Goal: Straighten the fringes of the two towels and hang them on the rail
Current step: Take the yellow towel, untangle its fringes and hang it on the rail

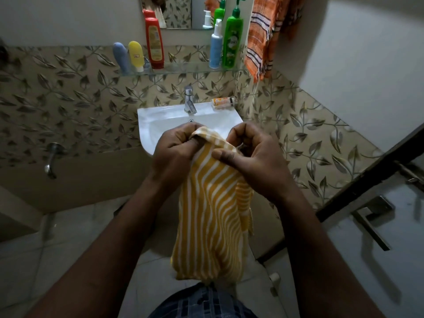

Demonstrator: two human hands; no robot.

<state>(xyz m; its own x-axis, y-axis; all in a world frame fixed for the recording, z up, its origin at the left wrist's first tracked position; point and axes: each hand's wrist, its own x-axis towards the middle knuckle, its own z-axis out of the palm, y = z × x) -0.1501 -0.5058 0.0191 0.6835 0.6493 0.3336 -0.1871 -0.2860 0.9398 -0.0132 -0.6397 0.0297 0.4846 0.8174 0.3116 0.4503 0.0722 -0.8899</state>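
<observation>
A home bathroom: washbasin (160,118), tap (190,99), toiletry shelf (183,70), mirror (176,12).

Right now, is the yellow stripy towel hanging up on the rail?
No, the yellow towel hangs from the left hand and the right hand, which both grip its top edge in front of the sink.
</observation>
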